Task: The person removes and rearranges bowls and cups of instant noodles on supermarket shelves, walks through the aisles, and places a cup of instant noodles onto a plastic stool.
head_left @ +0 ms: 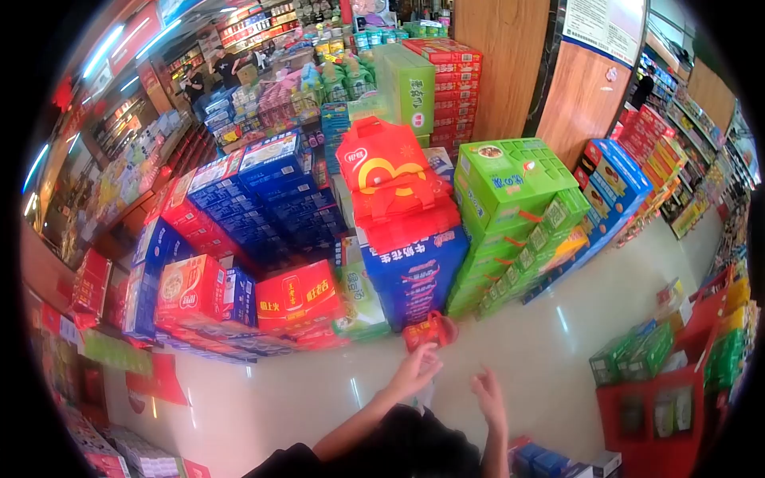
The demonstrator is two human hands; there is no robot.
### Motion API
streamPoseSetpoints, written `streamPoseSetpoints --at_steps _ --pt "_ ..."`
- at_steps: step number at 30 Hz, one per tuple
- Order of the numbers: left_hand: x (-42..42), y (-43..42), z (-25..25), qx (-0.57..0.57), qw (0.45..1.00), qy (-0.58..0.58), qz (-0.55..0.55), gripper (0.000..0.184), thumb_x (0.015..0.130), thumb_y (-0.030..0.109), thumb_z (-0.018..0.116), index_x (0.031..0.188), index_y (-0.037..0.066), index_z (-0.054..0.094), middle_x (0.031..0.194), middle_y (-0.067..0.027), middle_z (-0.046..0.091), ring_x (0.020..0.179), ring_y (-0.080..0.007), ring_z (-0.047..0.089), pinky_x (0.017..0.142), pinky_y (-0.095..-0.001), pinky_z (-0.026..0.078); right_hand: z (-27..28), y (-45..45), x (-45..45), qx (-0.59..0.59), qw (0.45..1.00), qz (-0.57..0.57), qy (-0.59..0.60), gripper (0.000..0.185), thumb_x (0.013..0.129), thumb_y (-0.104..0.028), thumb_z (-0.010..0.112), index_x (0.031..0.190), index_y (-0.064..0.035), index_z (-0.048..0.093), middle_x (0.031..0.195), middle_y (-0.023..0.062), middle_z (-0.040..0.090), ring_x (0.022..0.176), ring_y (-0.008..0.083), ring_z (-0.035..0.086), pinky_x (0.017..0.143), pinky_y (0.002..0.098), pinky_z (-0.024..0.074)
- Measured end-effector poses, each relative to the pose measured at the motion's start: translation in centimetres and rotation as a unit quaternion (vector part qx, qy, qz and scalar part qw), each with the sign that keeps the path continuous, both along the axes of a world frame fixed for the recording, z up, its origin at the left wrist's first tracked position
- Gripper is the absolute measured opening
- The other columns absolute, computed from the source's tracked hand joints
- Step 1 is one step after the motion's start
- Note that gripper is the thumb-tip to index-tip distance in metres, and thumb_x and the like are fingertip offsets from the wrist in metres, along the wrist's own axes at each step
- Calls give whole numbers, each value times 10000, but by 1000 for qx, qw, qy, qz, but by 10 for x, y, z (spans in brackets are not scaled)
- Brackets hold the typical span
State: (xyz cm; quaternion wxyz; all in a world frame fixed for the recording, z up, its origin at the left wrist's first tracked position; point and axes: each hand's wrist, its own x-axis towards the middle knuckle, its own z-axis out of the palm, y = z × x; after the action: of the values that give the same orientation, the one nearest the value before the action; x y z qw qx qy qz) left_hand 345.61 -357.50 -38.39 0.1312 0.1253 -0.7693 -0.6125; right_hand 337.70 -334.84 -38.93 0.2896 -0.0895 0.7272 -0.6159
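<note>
My left hand (418,371) reaches forward with its fingers loosely bent and apart, and nothing shows in its grasp. Just beyond its fingertips is a small red bag or carton (430,331) with a handle-like loop; whether the hand touches it I cannot tell. It sits low in front of a stack of blue cartons (414,279). My right hand (489,396) is raised to the right, thumb and forefinger apart, holding nothing. On top of the blue stack lie red gift bags (394,179) with a yellow curved print.
Green cartons (510,179) are stacked right of the blue ones. Red cartons (299,295) and more blue cartons (275,171) stand to the left. A red display stand (649,398) is at lower right. Pale shiny floor (550,334) lies between. Two people (223,68) stand far back.
</note>
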Motion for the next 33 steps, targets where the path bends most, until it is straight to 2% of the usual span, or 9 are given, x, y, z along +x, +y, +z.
streamPoseSetpoints --at_steps 6,10,12,20,24,26,28,31,33 --pt "-18 -1 -2 61 993 -93 27 503 914 165 678 1341 62 435 1046 -88 641 915 -170 642 808 -311 516 60 -44 -46 -56 991 117 39 646 937 -154 638 1482 -32 312 1113 81 607 1016 168 579 870 307 482" --pt "-24 5 -29 23 999 -29 27 488 911 145 674 1332 69 439 1043 -81 638 912 -160 635 803 -306 510 195 -103 -101 -168 950 220 145 823 926 -130 650 1547 -32 119 1043 66 634 905 120 594 809 258 487" --pt "-28 13 -22 8 1000 -15 21 486 912 139 673 1331 64 439 1042 -79 636 915 -157 634 807 -306 511 263 -140 -137 -187 922 203 271 853 925 -124 649 1541 -1 73 987 59 638 832 91 578 755 234 475" --pt "-43 65 -20 -7 999 -12 29 481 920 137 663 1337 46 440 1035 -75 634 940 -146 637 849 -305 511 400 -178 -224 -219 933 167 231 919 932 -295 648 1534 20 30 855 45 615 779 89 527 681 229 453" --pt "-52 88 -39 40 993 -109 -13 459 935 221 655 1323 47 482 1142 -102 640 1030 -182 630 896 -318 500 327 -106 -212 -274 910 198 241 799 951 -178 623 1545 -39 107 807 14 576 766 77 524 672 234 451" --pt "-51 98 -82 72 982 -172 -32 460 938 280 654 1318 62 516 1217 -117 631 1093 -199 614 928 -331 490 234 -56 -201 -248 916 236 209 752 945 -118 626 1540 -79 166 803 0 560 719 64 516 644 236 447" --pt "-36 91 -273 -6 935 -322 -149 525 929 397 643 1334 80 543 1310 -114 598 1173 -203 575 977 -341 466 130 -2 -192 -93 945 249 190 731 939 -101 625 1536 -85 203 826 -3 564 696 64 507 629 241 453" --pt "-5 115 -283 -20 838 -473 -272 683 920 613 474 1358 94 542 1343 -119 575 1268 -264 502 1093 -383 352 -4 112 -154 130 961 187 158 564 892 -206 686 1372 -14 460 808 48 631 723 143 594 672 326 509" --pt "16 156 -316 -32 809 -506 -297 673 897 649 461 1303 132 606 1346 -129 573 1283 -283 487 1104 -388 328 -58 190 -125 138 971 184 58 426 914 -181 611 1300 -23 522 841 51 595 759 146 570 678 313 496"
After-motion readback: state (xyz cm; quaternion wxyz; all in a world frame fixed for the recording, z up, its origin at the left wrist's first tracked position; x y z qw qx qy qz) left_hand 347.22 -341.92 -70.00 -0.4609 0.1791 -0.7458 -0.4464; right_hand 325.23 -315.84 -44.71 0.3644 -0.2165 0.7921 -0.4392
